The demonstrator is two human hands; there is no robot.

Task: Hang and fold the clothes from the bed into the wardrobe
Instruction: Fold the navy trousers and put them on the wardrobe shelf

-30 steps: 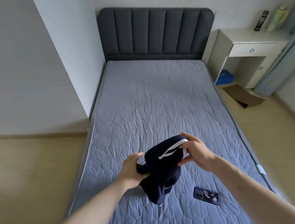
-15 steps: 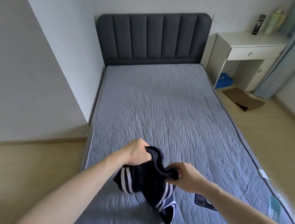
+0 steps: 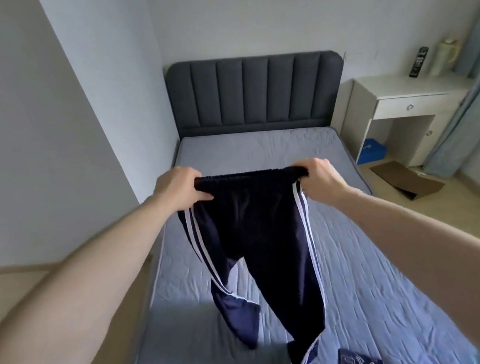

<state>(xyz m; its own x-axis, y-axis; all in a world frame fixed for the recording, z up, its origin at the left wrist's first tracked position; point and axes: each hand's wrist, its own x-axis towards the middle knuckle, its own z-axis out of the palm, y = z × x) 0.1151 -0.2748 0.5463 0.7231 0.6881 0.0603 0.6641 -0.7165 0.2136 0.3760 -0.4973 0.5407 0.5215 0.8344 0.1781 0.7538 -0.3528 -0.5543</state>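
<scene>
A pair of dark navy track trousers [image 3: 259, 240] with white side stripes hangs spread out above the bed [image 3: 366, 256]. My left hand [image 3: 182, 186] grips the left end of the elastic waistband and my right hand [image 3: 321, 178] grips the right end, stretching it level. Both legs dangle down, and their lower ends reach the grey quilted mattress. No wardrobe is in view.
A dark phone [image 3: 360, 363] lies on the mattress near the front right. A grey padded headboard [image 3: 257, 93] stands at the back. A white bedside desk [image 3: 406, 103] holds a remote and a bottle, with a brown box [image 3: 406, 178] on the floor beside it.
The bunched trousers have been lifted and shaken out. My hands moved apart and upward to the waistband ends, and the legs now hang full length.
</scene>
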